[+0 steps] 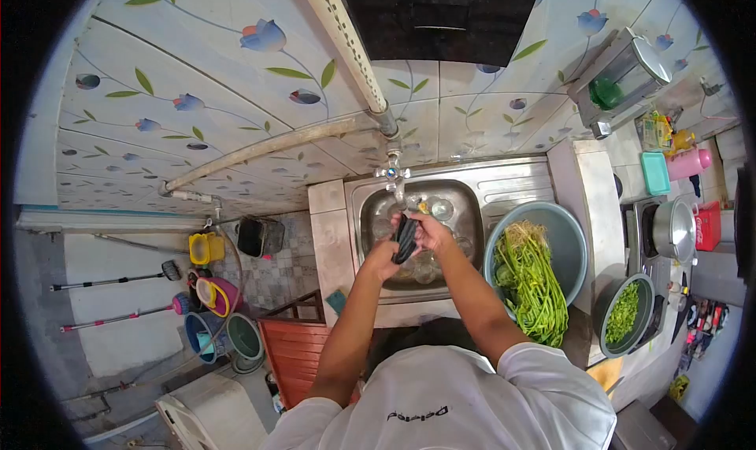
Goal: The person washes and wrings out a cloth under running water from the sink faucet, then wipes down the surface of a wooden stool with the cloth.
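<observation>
Over the metal sink (365,270), both hands grip a dark, ridged, elongated object (405,239) whose exact kind I cannot make out. My left hand (383,258) is closed around its lower left side, while my right hand (432,233) is closed on its right side. The tap (394,174) sits just above the hands, and its spout points down toward them. Inside the basin are several clear items that look like glasses, including a glass (442,209) near the back; my hands partly hide the others.
Right of the sink, a large grey-blue basin (577,253) holds leafy green stalks (535,285). A smaller basin (647,324) contains chopped greens. A metal pot (674,229) stands on the stove. A sponge (337,301) lies at the sink's left front corner. Buckets (245,336) stand on the floor at left.
</observation>
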